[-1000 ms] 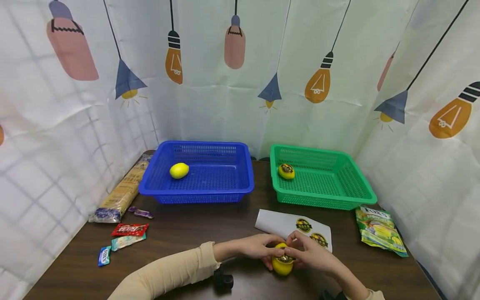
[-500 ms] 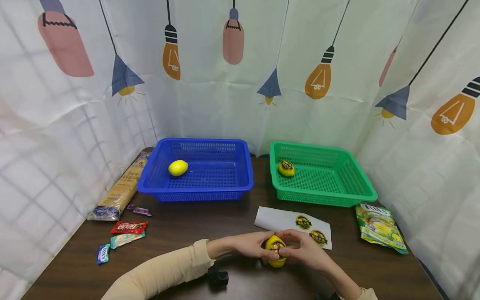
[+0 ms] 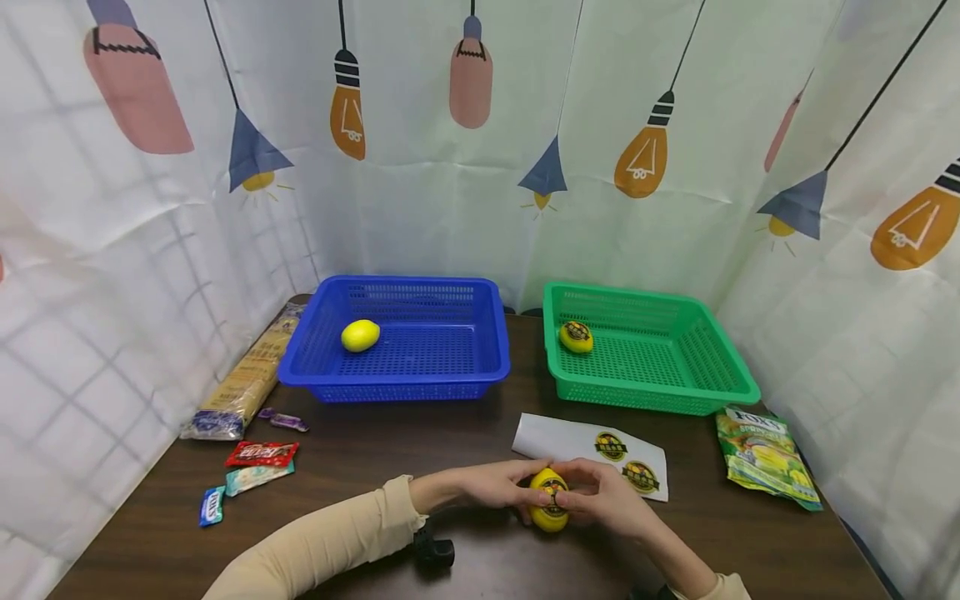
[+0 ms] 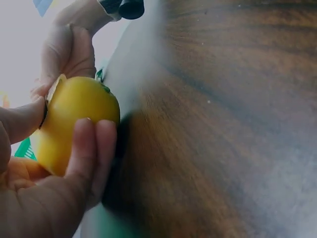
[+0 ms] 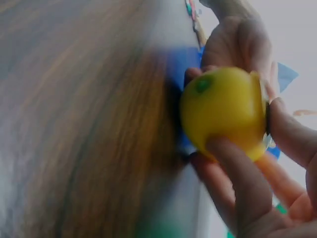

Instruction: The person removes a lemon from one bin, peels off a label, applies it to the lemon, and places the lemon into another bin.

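Both hands hold a yellow lemon (image 3: pixel 550 522) just above the dark table. A round black-and-gold sticker (image 3: pixel 553 493) faces up on its side. The left hand (image 3: pixel 487 485) grips the lemon from the left, thumb at the sticker's edge. From the other side the right hand (image 3: pixel 613 498) grips it, its thumb pressing on the sticker. In the left wrist view the lemon (image 4: pixel 84 104) shows its green stem end, with fingers curled under it, and one sticker edge stands slightly off the peel. The right wrist view shows the lemon (image 5: pixel 218 111) between both hands' fingers.
Behind the hands lies a white sticker sheet (image 3: pixel 555 435) with two stickers. A blue basket (image 3: pixel 408 392) holds a plain lemon (image 3: pixel 361 335); a green basket (image 3: pixel 637 398) holds a stickered lemon (image 3: pixel 577 336). Candies (image 3: pixel 262 454) and a long packet (image 3: pixel 247 375) lie left, a green bag (image 3: pixel 768 458) right.
The lemon has been turned in the hands and shifted slightly left and away from the body, so its sticker faces up between the thumbs. Over the last half second the hands barely move.
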`<state>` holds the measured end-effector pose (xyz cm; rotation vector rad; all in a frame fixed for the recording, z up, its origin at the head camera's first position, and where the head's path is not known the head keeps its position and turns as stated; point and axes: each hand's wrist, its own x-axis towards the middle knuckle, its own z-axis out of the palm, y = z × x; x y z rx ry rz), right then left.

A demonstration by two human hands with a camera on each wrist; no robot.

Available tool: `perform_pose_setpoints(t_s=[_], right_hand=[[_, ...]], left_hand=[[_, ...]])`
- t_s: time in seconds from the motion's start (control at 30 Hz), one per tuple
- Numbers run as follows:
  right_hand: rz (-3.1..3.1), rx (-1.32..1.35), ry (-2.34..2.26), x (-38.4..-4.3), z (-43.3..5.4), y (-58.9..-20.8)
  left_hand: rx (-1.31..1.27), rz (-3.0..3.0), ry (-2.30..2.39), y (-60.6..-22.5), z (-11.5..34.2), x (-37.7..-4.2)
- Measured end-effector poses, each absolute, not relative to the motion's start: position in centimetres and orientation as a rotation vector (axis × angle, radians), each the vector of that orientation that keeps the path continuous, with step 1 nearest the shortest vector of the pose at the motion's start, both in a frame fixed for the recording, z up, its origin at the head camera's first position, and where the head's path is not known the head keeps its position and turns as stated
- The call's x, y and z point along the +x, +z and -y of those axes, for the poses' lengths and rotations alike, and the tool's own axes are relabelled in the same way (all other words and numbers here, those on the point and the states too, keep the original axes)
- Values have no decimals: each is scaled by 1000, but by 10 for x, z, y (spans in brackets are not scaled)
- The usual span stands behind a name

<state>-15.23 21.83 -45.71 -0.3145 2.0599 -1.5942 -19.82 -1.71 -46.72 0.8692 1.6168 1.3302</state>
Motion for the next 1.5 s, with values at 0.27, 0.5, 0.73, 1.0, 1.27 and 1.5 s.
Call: perform_pose_setpoints(t_s=[0.27,0.5,0.73,1.0,1.27,1.5], right_hand=[[-1988,-286,-1622,-156,-224,-460],[-2179,-367,-1498,-151,-204,-448],[-2366,-293,-1363,-151,-192,-448],[-2471,-263,-1350,-151,-189,-453],[-2437,-182,-1446,-158,-194,-461],[-2326,-382,-1422,-160,-208,-462]], left_hand=[[836,-1610,1313,-464,19,-198],[969,-1784,1306,-468,12,-185],[1008,-1893,1311,-470,7,-181],[1001,-1961,1320,-472,4,-176],[981,-2043,1297,-471,6,-177],[948,-2051,1240,-469,11,-178]])
